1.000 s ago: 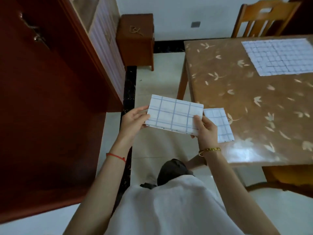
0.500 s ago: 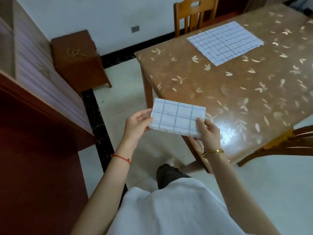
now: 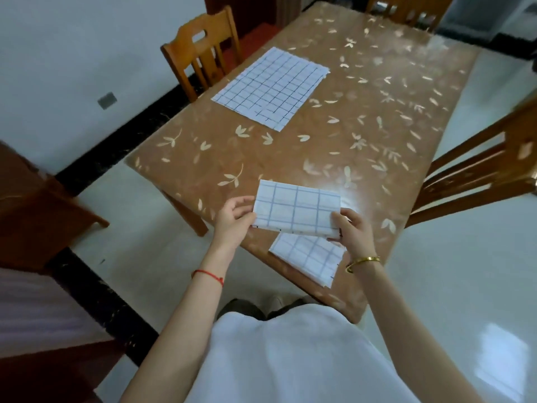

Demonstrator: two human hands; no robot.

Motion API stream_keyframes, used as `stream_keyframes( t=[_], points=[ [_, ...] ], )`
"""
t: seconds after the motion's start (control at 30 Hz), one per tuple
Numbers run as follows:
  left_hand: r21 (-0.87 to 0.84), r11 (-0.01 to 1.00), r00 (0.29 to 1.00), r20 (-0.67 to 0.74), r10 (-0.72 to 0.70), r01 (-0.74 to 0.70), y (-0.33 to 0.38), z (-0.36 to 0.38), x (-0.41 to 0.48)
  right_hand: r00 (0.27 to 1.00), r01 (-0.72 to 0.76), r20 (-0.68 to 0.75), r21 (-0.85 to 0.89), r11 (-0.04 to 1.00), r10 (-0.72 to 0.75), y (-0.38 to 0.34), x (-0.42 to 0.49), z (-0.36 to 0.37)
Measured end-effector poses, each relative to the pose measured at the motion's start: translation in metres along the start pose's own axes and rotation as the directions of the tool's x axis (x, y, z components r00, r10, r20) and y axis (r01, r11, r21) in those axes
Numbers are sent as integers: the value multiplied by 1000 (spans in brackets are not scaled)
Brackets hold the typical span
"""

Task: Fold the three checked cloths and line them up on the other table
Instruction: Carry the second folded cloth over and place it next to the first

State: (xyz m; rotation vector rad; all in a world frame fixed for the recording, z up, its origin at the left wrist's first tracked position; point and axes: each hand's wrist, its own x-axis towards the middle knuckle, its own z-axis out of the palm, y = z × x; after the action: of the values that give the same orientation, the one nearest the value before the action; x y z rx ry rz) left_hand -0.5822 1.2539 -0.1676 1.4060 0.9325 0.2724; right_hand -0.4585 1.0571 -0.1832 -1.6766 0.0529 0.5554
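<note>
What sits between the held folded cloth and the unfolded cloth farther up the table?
Nothing: the head view shows only bare, leaf-patterned tabletop between the held cloth and the unfolded cloth.

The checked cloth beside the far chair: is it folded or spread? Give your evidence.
Spread: the far cloth lies flat on the table, showing many more squares than the held folded cloth.
</note>
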Motion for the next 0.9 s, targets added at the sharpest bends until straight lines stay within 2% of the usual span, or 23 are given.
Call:
stream_keyframes(
  t=[0.1,0.2,0.33,0.5,0.63,0.73,0.9],
  points=[
    [58,998,997,79,-18,14,8,17,29,995,-55,-74,80,995,61,-5,12,-8],
    [154,987,984,178,9,-37,14,37,58,982,-83,-165,76,994,94,-4,23,-15],
    [242,965,936,353,9,-100,15,66,88,951,-77,-294,65,995,93,6,37,-20],
    [393,910,854,511,-99,-130,-1,89,119,884,-152,-450,-13,988,130,34,55,-22],
    [471,877,812,545,-208,-91,-10,102,136,808,-273,-551,-39,961,207,53,72,-21],
    [491,867,803,548,-234,-82,-19,107,142,760,-371,-587,-42,928,278,66,79,-19],
    [533,845,805,519,-287,-43,-31,118,155,744,-439,-588,-72,896,317,80,87,-21]
  ],
)
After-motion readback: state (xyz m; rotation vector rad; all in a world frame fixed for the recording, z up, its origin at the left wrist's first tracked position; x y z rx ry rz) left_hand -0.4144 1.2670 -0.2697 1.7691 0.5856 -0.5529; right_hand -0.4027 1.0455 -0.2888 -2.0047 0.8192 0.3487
